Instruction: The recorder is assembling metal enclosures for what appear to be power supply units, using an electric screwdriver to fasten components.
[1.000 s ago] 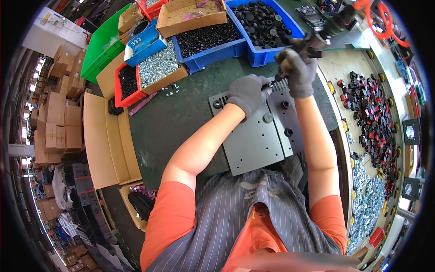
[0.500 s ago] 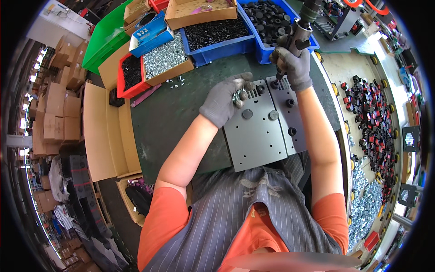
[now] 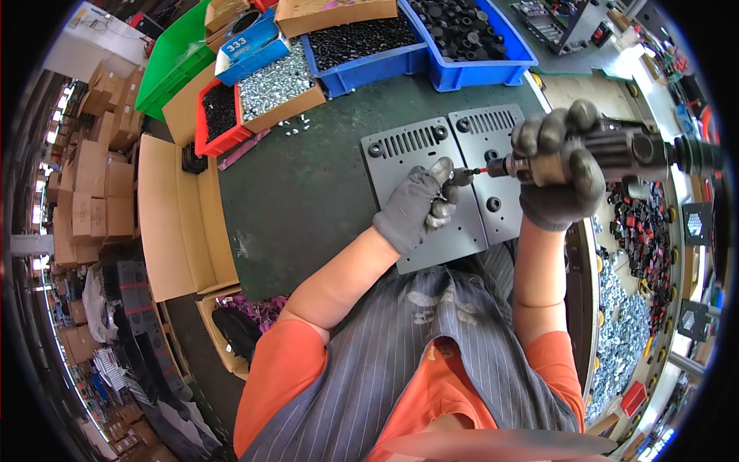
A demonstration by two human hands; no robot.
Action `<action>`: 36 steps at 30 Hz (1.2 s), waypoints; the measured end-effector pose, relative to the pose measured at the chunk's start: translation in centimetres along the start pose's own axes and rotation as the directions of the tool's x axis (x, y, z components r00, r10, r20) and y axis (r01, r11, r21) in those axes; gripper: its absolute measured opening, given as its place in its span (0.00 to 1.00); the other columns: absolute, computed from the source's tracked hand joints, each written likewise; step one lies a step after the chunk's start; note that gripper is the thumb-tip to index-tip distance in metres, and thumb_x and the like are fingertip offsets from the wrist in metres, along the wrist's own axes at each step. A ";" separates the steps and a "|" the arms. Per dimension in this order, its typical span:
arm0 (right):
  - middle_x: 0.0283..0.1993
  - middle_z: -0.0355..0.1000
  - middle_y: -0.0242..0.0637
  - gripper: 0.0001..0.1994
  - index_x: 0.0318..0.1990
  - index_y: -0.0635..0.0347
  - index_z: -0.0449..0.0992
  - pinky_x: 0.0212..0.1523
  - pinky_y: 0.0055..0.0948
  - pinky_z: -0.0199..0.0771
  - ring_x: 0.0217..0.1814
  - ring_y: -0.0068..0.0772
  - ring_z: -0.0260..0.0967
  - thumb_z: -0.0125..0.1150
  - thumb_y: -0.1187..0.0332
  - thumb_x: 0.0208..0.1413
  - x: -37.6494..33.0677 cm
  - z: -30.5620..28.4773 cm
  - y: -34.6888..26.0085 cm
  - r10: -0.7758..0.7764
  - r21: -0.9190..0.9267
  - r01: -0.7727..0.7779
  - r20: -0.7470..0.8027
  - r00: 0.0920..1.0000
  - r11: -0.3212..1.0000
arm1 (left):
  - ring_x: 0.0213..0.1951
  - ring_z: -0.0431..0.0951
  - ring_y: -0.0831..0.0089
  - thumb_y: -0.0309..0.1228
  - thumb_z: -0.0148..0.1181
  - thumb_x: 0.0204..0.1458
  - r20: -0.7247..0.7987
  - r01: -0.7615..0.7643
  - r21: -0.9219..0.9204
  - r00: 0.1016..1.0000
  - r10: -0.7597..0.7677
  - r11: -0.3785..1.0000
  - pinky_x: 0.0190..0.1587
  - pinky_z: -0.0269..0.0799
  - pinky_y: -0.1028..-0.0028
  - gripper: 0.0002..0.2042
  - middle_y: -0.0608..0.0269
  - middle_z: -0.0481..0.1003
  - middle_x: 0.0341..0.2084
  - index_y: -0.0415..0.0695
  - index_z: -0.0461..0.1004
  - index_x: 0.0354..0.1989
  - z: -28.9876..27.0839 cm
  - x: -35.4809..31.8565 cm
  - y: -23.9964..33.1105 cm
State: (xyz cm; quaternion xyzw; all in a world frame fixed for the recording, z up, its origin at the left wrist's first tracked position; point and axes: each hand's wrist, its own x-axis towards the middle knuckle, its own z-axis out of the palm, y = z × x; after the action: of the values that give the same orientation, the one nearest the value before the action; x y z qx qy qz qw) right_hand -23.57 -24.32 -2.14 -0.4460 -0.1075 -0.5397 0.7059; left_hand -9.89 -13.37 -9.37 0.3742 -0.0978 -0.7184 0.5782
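Two flat dark-grey metal panels, a left panel (image 3: 462, 239) and a right panel (image 3: 481, 142), lie side by side on the table, with slots and black round rubber feet (image 3: 493, 204) on them. My gloved left hand (image 3: 416, 204) is over the left panel, fingers closed round a small black rubber foot (image 3: 463, 177); a bit of shiny metal shows at the fingertips. My gloved right hand (image 3: 560, 165) grips a power screwdriver (image 3: 639, 154), held sideways above the right panel. Its red-banded bit (image 3: 480, 170) points left and meets the rubber foot at my left fingertips.
Beyond the panels stand a red bin (image 3: 223, 137) of black parts, a carton of silver screws (image 3: 281, 86), and blue bins of black screws (image 3: 362, 50) and rubber feet (image 3: 454, 31). An open cardboard box (image 3: 181, 223) is at left; loose casters (image 3: 639, 231) lie at right.
My right hand has brought the screwdriver down from upright over the right panel and turned it sideways. My left hand has moved nearer and to the right, meeting the bit.
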 end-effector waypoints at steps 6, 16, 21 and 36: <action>0.30 0.66 0.38 0.20 0.48 0.56 0.62 0.36 0.36 0.68 0.32 0.37 0.66 0.59 0.67 0.46 -2.7 1.0 -2.2 -0.061 -0.011 0.060 -0.076 0.995 0.998 | 0.12 0.56 0.85 0.45 0.47 0.59 0.092 0.097 -0.003 0.991 -0.096 0.995 0.12 0.49 0.84 0.19 0.69 0.64 0.15 0.37 0.70 0.37 2.3 -0.2 -1.4; 0.27 0.66 0.37 0.18 0.47 0.57 0.63 0.27 0.31 0.70 0.26 0.34 0.65 0.58 0.67 0.47 -4.3 -0.9 -4.3 -0.203 -0.119 0.192 -0.088 0.975 0.974 | 0.16 0.67 0.78 0.46 0.52 0.56 0.055 -0.139 0.576 0.990 0.131 0.806 0.19 0.63 0.81 0.18 0.64 0.72 0.18 0.43 0.75 0.39 4.6 -0.3 -2.4; 0.32 0.66 0.38 0.18 0.48 0.59 0.65 0.42 0.35 0.63 0.35 0.35 0.62 0.53 0.64 0.49 -3.5 -4.5 -6.0 -0.209 -0.171 0.155 -0.365 0.907 0.973 | 0.39 0.76 0.58 0.44 0.60 0.47 0.349 -0.238 0.921 0.855 0.385 -0.308 0.43 0.70 0.66 0.21 0.51 0.75 0.38 0.46 0.73 0.47 4.6 4.8 2.0; 0.26 0.70 0.39 0.15 0.43 0.68 0.65 0.28 0.28 0.71 0.25 0.30 0.70 0.57 0.75 0.46 3.7 -12.4 -2.7 -0.290 -0.634 -0.060 -0.433 0.854 0.771 | 0.36 0.76 0.57 0.42 0.57 0.50 0.400 -0.294 0.904 0.839 0.370 -0.311 0.39 0.70 0.64 0.14 0.55 0.76 0.33 0.52 0.75 0.43 7.2 17.4 2.5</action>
State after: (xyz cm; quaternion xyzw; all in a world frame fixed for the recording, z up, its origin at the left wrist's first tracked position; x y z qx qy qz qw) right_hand -28.55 -36.06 -5.57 -0.4887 0.2394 -0.6857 0.4834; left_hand -13.64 -31.98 -10.27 0.6485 -0.6936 -0.1739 0.2609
